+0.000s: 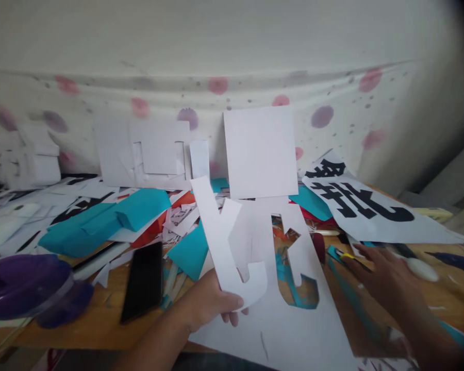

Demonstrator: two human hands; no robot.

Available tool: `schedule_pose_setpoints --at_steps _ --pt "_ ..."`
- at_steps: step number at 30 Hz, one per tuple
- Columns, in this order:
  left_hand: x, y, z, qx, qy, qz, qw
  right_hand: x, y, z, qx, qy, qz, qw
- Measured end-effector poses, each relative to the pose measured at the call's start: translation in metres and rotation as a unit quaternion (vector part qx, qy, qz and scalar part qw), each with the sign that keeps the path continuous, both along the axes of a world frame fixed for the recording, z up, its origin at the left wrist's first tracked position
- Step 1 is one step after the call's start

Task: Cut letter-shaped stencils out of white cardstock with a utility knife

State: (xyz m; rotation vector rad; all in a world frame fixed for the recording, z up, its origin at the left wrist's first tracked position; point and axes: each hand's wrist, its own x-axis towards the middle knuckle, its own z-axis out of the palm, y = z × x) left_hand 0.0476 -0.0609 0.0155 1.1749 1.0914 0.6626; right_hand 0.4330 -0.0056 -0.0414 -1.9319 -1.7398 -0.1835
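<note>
My left hand (216,301) grips a white cut-out shape (220,242) by its lower end, thumb on the front face. Behind it lies a white sheet of card or board (255,330) with an opening of similar outline cut through it. On the right, my right hand (386,273) is over the table, its fingers stretched out and slightly blurred. Its fingertips are beside a small teal-and-yellow tool (338,255), perhaps a cutter; whether they touch it I cannot tell.
A black phone (142,281) and a purple container (27,288) are at left. Teal folded pieces (108,219) and paper scraps cover the wooden table (69,332). White boards (261,152) lean at the back. A sheet with black characters (371,206) lies far right.
</note>
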Motion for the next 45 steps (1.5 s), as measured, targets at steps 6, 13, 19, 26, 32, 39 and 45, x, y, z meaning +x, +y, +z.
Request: schedule_pose_setpoints --at_steps 6,13,19,26,32,39,45 --pt "0.004 0.022 0.003 -0.005 0.039 -0.065 0.997 -0.121 -0.006 0.056 -0.196 0.355 0.373 0.834" --pt "0.001 0.055 0.015 0.101 -0.005 0.018 0.995 -0.172 0.028 0.055 -0.295 0.388 0.426 0.763" --pt "0.0 0.07 0.006 0.131 -0.185 0.245 0.943 -0.169 0.029 0.044 -0.374 0.369 0.456 0.719" --pt "0.0 0.061 -0.008 0.11 -0.162 0.199 0.96 -0.169 0.034 0.059 -0.169 0.455 0.438 0.757" --pt "0.001 0.047 0.003 0.087 -0.116 0.13 0.981 -0.193 0.044 0.088 -0.194 0.485 0.346 0.78" --pt "0.003 0.047 0.0 0.052 -0.127 0.138 0.981 -0.209 0.044 0.086 -0.289 0.558 0.346 0.696" --pt "0.001 0.05 -0.008 0.044 -0.118 0.136 0.983 -0.206 0.047 0.074 -0.284 0.592 0.394 0.643"
